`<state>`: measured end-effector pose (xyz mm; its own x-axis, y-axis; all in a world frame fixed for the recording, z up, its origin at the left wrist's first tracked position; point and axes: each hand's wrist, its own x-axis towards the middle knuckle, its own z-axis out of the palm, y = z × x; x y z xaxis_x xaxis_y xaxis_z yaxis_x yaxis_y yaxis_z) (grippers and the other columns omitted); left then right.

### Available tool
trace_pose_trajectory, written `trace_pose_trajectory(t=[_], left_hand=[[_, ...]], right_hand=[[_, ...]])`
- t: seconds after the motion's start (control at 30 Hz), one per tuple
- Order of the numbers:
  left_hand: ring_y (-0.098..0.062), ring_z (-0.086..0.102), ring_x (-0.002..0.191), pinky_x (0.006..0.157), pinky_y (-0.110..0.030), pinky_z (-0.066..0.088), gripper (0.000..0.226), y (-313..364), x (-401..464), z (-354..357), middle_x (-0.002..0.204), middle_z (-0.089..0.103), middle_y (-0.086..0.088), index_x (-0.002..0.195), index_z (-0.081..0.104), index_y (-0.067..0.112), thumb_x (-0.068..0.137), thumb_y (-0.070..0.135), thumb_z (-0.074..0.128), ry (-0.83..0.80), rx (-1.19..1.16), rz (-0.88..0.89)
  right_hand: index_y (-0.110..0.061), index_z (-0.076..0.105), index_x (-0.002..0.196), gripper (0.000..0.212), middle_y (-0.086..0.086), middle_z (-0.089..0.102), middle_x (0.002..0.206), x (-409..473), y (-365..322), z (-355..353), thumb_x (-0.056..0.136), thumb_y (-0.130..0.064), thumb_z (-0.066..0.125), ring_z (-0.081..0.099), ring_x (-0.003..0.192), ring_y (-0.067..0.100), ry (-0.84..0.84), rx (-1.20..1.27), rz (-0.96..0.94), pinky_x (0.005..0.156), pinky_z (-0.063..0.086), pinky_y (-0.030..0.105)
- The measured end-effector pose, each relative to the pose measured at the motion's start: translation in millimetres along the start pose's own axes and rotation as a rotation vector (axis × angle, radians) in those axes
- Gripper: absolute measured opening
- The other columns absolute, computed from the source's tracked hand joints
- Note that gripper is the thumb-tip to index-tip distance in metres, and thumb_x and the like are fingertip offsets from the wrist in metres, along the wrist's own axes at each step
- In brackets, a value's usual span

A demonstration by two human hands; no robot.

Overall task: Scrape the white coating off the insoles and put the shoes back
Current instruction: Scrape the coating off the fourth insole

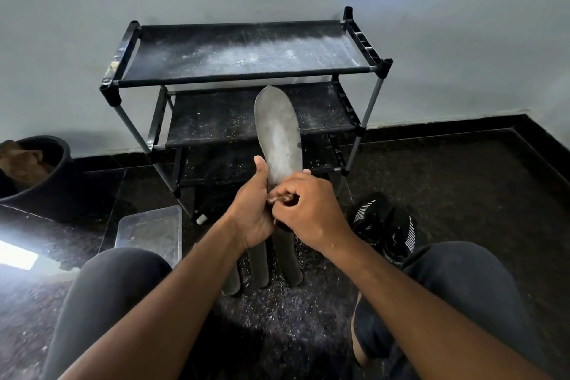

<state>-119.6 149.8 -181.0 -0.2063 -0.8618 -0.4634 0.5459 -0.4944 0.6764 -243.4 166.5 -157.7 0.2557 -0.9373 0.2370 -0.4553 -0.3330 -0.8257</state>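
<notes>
Insole (pixel 278 133) was gripped upright by left hand (pixel 253 213); right hand (pixel 311 210) fingers pinched sm. scraper (pixel 281 199). Short strokes w/ firm support were advised.

A single wide-angle head camera looks forward and down from a seated person. Forearms fill the near foreground; a black shoe rack (pixel 246 52) stands against the wall (pixel 462 40) beyond.

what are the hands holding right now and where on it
The left hand grips the upright insole around its lower heel end. The right hand pinches something small against that end; what it is cannot be told.
</notes>
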Motion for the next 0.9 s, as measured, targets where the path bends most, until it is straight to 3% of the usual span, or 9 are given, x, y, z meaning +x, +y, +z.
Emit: trace_pose_trajectory(t=[0.1,0.23,0.3,0.47,0.53,0.63,0.7,0.9], left_hand=[[-0.023,0.074,0.11,0.09,-0.033,0.062,0.08,0,0,-1,0.125,0.072,-0.017,0.133,0.063,0.004,0.103,0.067,0.023,0.0,-0.019,-0.006],[-0.027,0.071,0.114,0.098,-0.041,0.059,0.076,-11,-3,4,0.127,0.07,-0.016,0.138,0.062,0.009,0.103,0.066,0.027,-0.069,-0.06,-0.063],[-0.028,0.07,0.117,0.099,-0.041,0.058,0.077,-9,-3,4,0.131,0.068,-0.017,0.139,0.061,0.008,0.103,0.066,0.026,-0.083,-0.068,-0.066],[-0.03,0.063,0.129,0.106,-0.041,0.052,0.094,4,2,-8,0.141,0.062,-0.022,0.147,0.051,0.006,0.096,0.079,0.019,-0.075,-0.001,-0.011],[-0.031,0.066,0.122,0.105,-0.041,0.052,0.098,5,2,-9,0.136,0.065,-0.022,0.147,0.051,0.007,0.092,0.083,0.021,-0.074,0.005,0.001],[-0.028,0.073,0.104,0.091,-0.038,0.061,0.092,4,6,-9,0.122,0.07,-0.018,0.142,0.056,0.009,0.095,0.08,0.021,-0.023,-0.032,0.015],[-0.025,0.074,0.102,0.089,-0.035,0.062,0.086,1,8,-7,0.117,0.073,-0.015,0.137,0.061,0.01,0.098,0.076,0.021,0.009,-0.022,0.017],[-0.026,0.07,0.117,0.095,-0.036,0.061,0.081,-6,4,-2,0.129,0.07,-0.018,0.139,0.06,0.007,0.103,0.068,0.021,-0.013,-0.042,0.008]], right_hand=[[-0.007,0.079,0.087,0.016,0.0,0.067,0.086,1,3,-3,0.081,0.003,0.069,0.064,0.074,0.008,-0.055,-0.046,-0.019,0.067,0.05,0.009],[-0.007,0.075,0.096,0.012,0.0,0.063,0.094,9,8,-1,0.089,-0.001,0.067,0.063,0.084,0.007,0.135,-0.153,-0.078,0.078,0.053,0.014],[-0.006,0.075,0.095,0.012,0.001,0.063,0.095,9,10,0,0.088,0.001,0.068,0.063,0.084,0.008,0.149,-0.146,-0.1,0.079,0.053,0.015],[-0.008,0.079,0.085,0.018,-0.001,0.068,0.089,-1,7,3,0.077,0.004,0.067,0.063,0.08,0.006,-0.067,-0.068,-0.083,0.075,0.051,0.012],[-0.009,0.079,0.082,0.018,-0.002,0.069,0.087,-2,6,2,0.076,0.003,0.068,0.064,0.08,0.007,-0.148,-0.032,-0.057,0.076,0.054,0.017],[-0.011,0.08,0.082,0.018,-0.004,0.069,0.085,-3,7,-1,0.076,0.001,0.069,0.065,0.078,0.008,-0.22,-0.045,-0.072,0.079,0.052,0.018],[-0.01,0.079,0.086,0.018,-0.003,0.067,0.087,-3,9,-1,0.078,0.002,0.069,0.063,0.08,0.007,-0.189,-0.068,-0.097,0.078,0.051,0.017],[-0.005,0.074,0.096,0.013,0.001,0.06,0.095,7,17,0,0.087,0.001,0.066,0.061,0.085,0.012,0.037,-0.175,-0.116,0.08,0.053,0.02]])
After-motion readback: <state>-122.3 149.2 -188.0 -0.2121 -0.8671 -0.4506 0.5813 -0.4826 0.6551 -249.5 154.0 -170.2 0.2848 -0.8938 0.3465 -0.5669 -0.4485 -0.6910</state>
